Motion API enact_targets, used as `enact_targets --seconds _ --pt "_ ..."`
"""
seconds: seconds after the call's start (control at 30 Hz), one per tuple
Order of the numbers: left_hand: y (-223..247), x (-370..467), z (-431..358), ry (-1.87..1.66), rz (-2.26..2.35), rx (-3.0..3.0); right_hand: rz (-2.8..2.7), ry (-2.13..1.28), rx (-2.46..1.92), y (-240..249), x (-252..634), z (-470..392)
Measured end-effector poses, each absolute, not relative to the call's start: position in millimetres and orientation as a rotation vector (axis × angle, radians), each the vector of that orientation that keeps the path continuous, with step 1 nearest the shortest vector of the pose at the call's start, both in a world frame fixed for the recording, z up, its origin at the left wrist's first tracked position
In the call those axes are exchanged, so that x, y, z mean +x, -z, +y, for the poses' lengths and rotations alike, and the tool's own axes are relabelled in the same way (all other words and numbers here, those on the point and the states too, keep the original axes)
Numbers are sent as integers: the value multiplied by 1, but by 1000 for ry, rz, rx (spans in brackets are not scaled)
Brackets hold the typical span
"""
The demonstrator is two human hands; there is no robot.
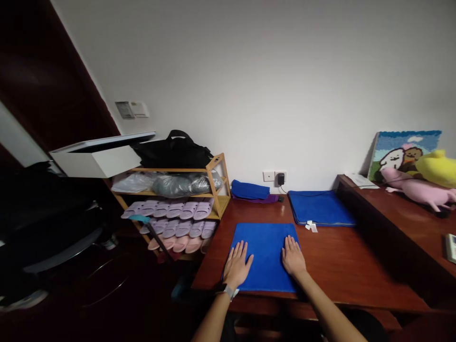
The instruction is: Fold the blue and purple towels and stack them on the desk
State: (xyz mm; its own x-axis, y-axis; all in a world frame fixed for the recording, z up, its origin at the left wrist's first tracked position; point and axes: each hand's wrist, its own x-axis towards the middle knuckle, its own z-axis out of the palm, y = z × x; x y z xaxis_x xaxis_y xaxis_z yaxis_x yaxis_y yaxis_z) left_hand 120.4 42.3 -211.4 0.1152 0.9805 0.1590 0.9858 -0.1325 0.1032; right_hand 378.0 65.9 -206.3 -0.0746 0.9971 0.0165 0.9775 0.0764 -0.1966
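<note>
A blue cloth (266, 259) lies spread flat near the front edge of the wooden table (342, 266). My left hand (238, 266) rests flat on the cloth's left side, fingers stretched out and thumb apart. On its right side lies my right hand (293, 256), palm down with the fingers extended. Neither hand grips anything. Farther back on the table sits a stack of folded blue cloths (320, 207) with small white tags (310, 225) at its front edge. A folded blue cloth (250, 189) lies on a purple one (261, 199) by the wall.
Left of the table stands a wooden rack (221, 190) with lilac slippers (176, 208), pink slippers (181, 243), plastic-wrapped items and a black bag (174, 151). A plug (281, 179) with a cable is in the wall. On the right, a raised ledge (392, 209) carries plush toys (422, 186) and a picture (406, 147).
</note>
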Motion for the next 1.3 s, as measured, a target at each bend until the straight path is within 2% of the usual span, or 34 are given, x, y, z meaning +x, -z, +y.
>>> enact_targets --seconds 0.2,0.37,0.57,0.7,1.03,1.3 --pt "216 116 43 320 -2023 -2309 -2158 -216 -1968 226 384 21" --pt "209 125 47 259 -2067 -2292 -2157 -284 -1992 219 385 18" --pt "195 213 41 431 -1770 -2529 -2157 -325 -1971 211 384 19" --pt "198 246 33 384 -1724 -2667 -2183 -335 -1955 208 386 17" --pt "216 112 24 299 -2053 -2325 -2130 -291 -1976 219 384 20" --pt "229 102 22 369 -2029 -2282 -2186 -236 -2028 225 384 24"
